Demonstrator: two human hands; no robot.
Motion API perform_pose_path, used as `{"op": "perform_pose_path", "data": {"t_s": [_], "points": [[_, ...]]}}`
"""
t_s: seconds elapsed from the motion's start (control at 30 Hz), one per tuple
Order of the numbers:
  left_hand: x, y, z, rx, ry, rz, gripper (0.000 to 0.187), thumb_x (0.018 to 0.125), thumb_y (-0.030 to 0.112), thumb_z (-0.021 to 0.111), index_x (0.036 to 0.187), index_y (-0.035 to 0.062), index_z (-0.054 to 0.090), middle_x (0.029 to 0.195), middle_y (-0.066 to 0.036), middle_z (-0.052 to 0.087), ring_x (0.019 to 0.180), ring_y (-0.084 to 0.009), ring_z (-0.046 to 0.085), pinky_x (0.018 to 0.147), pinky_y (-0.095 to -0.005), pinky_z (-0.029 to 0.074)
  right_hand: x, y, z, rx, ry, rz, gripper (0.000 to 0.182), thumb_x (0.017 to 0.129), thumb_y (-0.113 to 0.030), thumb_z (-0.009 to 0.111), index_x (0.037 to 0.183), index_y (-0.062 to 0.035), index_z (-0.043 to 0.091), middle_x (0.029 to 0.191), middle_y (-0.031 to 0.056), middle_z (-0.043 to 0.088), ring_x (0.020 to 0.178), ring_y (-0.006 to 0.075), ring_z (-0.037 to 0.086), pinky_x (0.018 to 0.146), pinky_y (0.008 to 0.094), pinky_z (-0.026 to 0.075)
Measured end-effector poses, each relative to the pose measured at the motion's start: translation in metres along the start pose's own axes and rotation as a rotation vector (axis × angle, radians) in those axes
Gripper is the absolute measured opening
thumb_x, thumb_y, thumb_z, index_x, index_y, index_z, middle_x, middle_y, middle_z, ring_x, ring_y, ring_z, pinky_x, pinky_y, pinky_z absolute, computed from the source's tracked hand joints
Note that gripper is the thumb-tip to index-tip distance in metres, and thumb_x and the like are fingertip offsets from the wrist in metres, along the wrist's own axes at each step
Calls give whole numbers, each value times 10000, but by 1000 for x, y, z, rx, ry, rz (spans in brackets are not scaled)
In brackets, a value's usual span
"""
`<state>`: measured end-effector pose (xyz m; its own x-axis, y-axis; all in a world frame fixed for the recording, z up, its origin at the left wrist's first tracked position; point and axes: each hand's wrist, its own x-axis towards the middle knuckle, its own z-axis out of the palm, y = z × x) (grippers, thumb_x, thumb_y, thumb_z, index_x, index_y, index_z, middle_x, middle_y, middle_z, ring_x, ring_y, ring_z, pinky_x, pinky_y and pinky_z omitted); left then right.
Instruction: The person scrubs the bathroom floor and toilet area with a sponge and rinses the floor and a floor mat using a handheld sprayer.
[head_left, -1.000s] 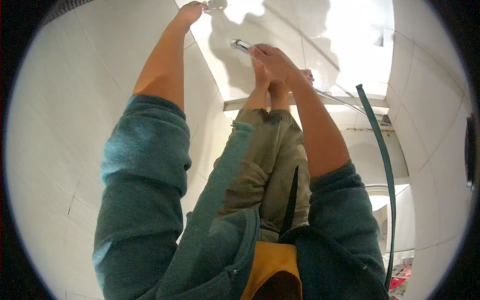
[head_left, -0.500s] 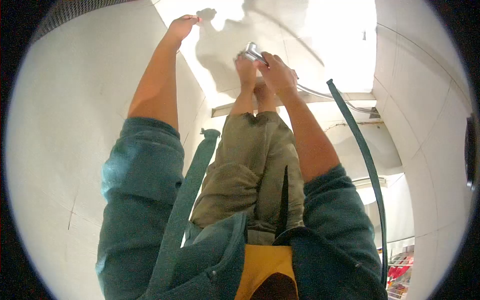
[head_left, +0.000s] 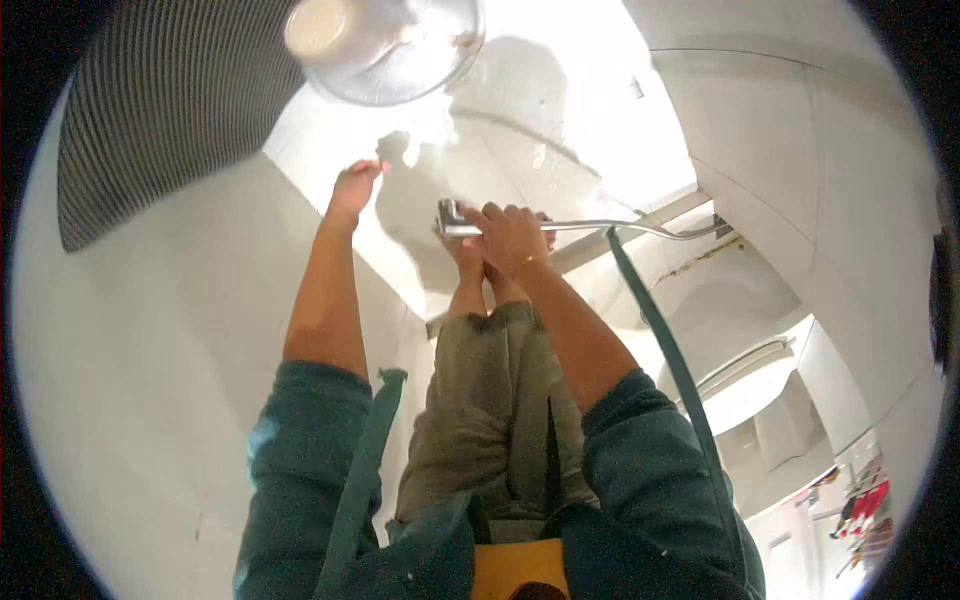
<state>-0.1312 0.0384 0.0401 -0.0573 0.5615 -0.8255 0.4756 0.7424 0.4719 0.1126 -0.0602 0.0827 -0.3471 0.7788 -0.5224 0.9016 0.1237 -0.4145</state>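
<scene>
My right hand is wrapped around a chrome handheld sprayer, held sideways above my bare feet with its head pointing left. A silvery hose runs from its grip toward the right wall. My left hand is held out to the left over the bright floor, its fingers drawn together at the tips. Whether anything small sits in them I cannot make out. Beyond the hands, a clear round basin stands on the wet floor with a pale cup at its left side, both blurred.
A dark ribbed panel leans in at the upper left. To the right is a white toilet, behind a low ledge. Green straps dangle from my jacket. Red items sit on a rack at the lower right.
My view has tilted up and forward, bringing the basin, cup and more of the ribbed panel into sight. The sprayer has turned more sideways, with my right hand still around it.
</scene>
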Motion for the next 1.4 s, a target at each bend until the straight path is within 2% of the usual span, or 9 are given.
{"op": "perform_pose_path", "data": {"t_s": [0.1, 0.2, 0.57, 0.9, 1.0, 1.1, 1.23, 1.3, 1.4], "points": [[2, 5, 8, -43, -65, 48, 206, 841, 193, 480, 950, 87, 620, 983, -10, 583, 1000, -130, 463, 912, -273, 307, 8, 17, -5, 6, 64, 95, 361, 758, -383, 581, 1084, -246, 506, 912, 0, 556, 824, 204, 568, 730, 356, 430], [-1, 14, 15, -72, -3, 5, 170, 819, 152, 501, 869, 51, 628, 902, -8, 593, 879, -102, 482, 845, -246, 344, 14, 33, -23, 5, 139, 170, 349, 755, -378, 584, 1079, -268, 515, 882, -16, 553, 825, 200, 562, 738, 360, 426], [-17, 25, 31, -31, -49, -107, 195, 837, 188, 493, 941, 69, 606, 986, -29, 581, 993, -126, 466, 902, -275, 296, 24, 77, -81, 96, 286, 221, 344, 759, -371, 587, 1073, -236, 547, 963, 15, 572, 868, 227, 556, 768, 373, 408], [-28, 48, 28, -32, -47, -47, 185, 838, 168, 487, 930, 67, 613, 983, -24, 582, 986, -125, 463, 897, -269, 299, 11, 84, -116, 198, 411, 320, 370, 765, -360, 579, 1108, -232, 532, 966, 25, 555, 893, 253, 533, 787, 396, 391], [-25, 49, 25, -16, -118, -20, 183, 842, 203, 484, 932, 111, 614, 1022, -14, 559, 1071, -145, 418, 957, -299, 242, 7, 87, -127, 230, 398, 345, 384, 763, -360, 581, 1119, -226, 529, 982, 22, 553, 903, 254, 535, 793, 395, 389], [-33, 55, 27, 8, -105, -27, 188, 840, 194, 478, 939, 105, 611, 1020, -18, 557, 1072, -149, 419, 954, -296, 244, 7, 89, -119, 203, 488, 257, 381, 761, -403, 575, 1098, -227, 543, 976, 9, 565, 851, 232, 555, 759, 389, 404], [-41, 57, 31, 0, -108, -17, 194, 843, 192, 473, 947, 101, 609, 1009, -17, 555, 1072, -151, 420, 950, -299, 249, 5, 86, -125, 221, 445, 292, 390, 777, -424, 548, 1111, -225, 537, 986, 14, 563, 872, 237, 558, 754, 395, 404], [-43, 55, 32, 2, -112, -13, 196, 844, 193, 472, 950, 100, 608, 1004, -16, 554, 1071, -152, 420, 949, -301, 251, 4, 81, -127, 287, 283, 268, 407, 802, -419, 517, 1150, -209, 516, 1003, 39, 548, 916, 251, 542, 800, 396, 391], [-48, 51, 36, 2, -89, -38, 187, 842, 167, 484, 922, 58, 612, 957, -19, 580, 988, -126, 466, 897, -259, 294, 1, 70, -115, 253, 234, 263, 396, 805, -412, 517, 1142, -205, 520, 995, 44, 547, 925, 254, 541, 799, 400, 389]]}}
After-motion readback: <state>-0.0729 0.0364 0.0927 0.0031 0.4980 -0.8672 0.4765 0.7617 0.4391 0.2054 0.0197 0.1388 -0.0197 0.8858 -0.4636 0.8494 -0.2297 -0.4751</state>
